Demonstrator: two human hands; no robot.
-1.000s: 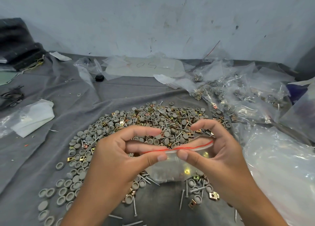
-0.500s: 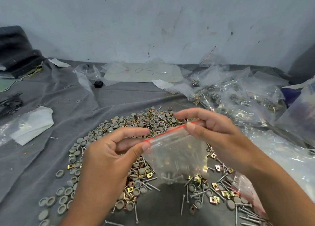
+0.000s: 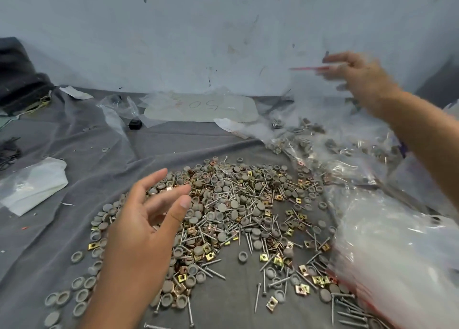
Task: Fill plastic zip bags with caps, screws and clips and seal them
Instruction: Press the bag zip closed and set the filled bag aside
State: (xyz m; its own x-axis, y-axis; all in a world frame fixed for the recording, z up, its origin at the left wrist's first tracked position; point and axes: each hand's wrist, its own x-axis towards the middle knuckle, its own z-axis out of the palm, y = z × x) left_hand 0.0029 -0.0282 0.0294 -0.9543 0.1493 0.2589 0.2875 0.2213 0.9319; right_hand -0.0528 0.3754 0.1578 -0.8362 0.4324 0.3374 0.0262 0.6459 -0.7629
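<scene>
The right hand [image 3: 357, 77] has swung up to about 1 o'clock, and its grip pinches the blurry clear zip bag [image 3: 320, 85] by its red strip. The left hand [image 3: 146, 219] has let go, fingers loose, over the pile at 6 o'clock: round gray caps [image 3: 221, 207], thin shiny screws [image 3: 213, 272] and square gold clips [image 3: 272, 301] on soft gray cloth [image 3: 74, 142]. Crinkly filled bags [image 3: 347, 154] lie at 3 o'clock.

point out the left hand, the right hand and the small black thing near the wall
left hand [image 3: 144, 231], head view, on the palm
right hand [image 3: 360, 76], head view, back of the blurred hand
small black thing [image 3: 135, 124], head view, its middle
</scene>
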